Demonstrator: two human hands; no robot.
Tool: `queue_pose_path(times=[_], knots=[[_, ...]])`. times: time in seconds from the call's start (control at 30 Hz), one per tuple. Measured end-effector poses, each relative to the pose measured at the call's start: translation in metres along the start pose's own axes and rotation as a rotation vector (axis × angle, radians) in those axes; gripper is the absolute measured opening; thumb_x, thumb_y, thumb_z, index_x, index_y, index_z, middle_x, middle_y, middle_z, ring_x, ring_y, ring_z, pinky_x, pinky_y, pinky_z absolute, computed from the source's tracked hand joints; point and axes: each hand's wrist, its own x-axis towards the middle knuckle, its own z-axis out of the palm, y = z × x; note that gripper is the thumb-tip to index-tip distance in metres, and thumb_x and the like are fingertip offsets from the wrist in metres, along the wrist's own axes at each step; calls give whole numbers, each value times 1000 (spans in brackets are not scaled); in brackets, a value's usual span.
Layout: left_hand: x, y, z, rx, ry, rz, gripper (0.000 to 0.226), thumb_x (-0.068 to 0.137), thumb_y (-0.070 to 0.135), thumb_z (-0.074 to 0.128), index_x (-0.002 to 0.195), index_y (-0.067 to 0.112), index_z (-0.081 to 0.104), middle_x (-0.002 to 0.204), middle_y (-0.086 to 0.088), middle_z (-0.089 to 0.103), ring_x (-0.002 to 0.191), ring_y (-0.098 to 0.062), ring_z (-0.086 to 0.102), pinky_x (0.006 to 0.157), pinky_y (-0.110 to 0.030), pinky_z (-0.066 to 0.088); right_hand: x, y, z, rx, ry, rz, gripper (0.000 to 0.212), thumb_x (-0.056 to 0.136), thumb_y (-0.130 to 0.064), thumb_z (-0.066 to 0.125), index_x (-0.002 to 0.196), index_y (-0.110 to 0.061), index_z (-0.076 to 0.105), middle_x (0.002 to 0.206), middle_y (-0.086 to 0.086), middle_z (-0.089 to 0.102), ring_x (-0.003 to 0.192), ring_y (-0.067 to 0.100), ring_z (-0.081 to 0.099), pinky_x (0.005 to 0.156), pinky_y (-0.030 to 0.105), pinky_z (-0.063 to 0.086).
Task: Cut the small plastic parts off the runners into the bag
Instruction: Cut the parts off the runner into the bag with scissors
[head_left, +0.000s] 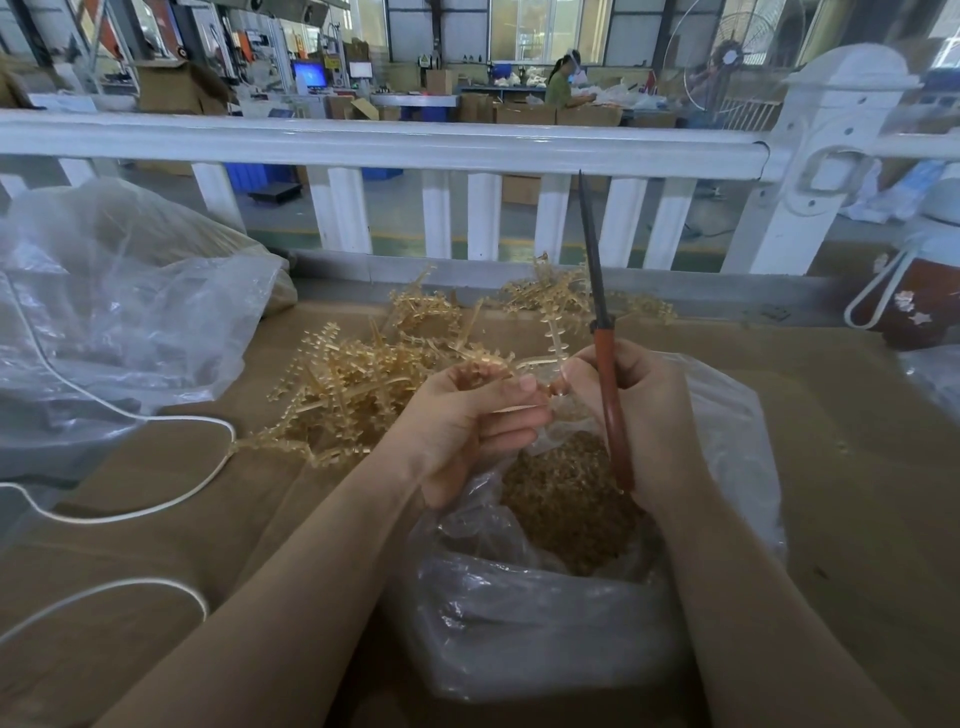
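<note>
left hand (467, 421) around a runner (498, 364), just above the bag (545, 623)

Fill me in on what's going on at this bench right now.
A person is trimming small amber plastic parts off runners. The left hand holds a runner over an open clear bag already holding many cut parts. The right hand grips red-handled scissors, blades closed and pointing up, not cutting at the moment. A pile of uncut runners lies on the cardboard-covered table.

The open bag (545, 623) of cut parts (561, 509) sits nearest, the runner pile (353, 395) behind it to the left, a railing (363, 140) beyond both.
</note>
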Motion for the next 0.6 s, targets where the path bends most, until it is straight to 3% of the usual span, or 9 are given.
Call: queue_pose_path(times=[0.13, 0.23, 0.33, 0.4, 0.53, 0.6], knots=[[-1, 3, 1, -59, -64, -7, 26, 69, 14, 76, 91, 8, 63, 82, -8, 76, 78, -21, 76, 57, -25, 58, 0, -1, 0, -1, 40, 1, 7, 89, -12, 73, 83, -15, 71, 75, -2, 75, 71, 9, 71, 69, 20, 55], [1, 1, 2, -20, 8, 55, 38, 75, 8, 76, 102, 11, 50, 82, -8, 75, 75, -24, 76, 52, -25, 57, 1, 0, 0, -47, 132, 33, 5, 86, -18, 77, 85, -15, 73, 77, 1, 74, 73, 14, 70, 73, 28, 56], [5, -3, 0, 46, 98, 170, 27, 86, 5, 72, 102, 10, 51, 83, -7, 75, 78, -22, 76, 56, -26, 57, 0, -1, -1, -47, 173, 10, 7, 84, -20, 80, 86, -21, 73, 74, -7, 72, 71, 8, 67, 71, 23, 54], [7, -4, -3, 62, 133, 236, 23, 86, 7, 71, 102, 7, 55, 83, -6, 76, 79, -18, 75, 60, -25, 57, -1, -2, -2, -53, 153, -21, 7, 85, -20, 79, 83, -21, 72, 69, -9, 69, 65, 3, 64, 65, 18, 52], [9, -6, -7, 148, 154, 294, 30, 85, 14, 73, 108, -2, 62, 83, -4, 75, 80, -15, 72, 66, -24, 55, -2, -5, 0, -44, 14, 21, 8, 83, -17, 79, 87, -14, 74, 77, 2, 73, 71, 14, 69, 69, 28, 60], [9, -7, -7, 200, 148, 324, 28, 81, 19, 75, 100, 1, 66, 82, -3, 75, 81, -15, 72, 68, -23, 55, -2, -7, 1, -49, -44, 33, 9, 83, -17, 80, 88, -12, 74, 77, 1, 74, 71, 13, 69, 70, 27, 60]])
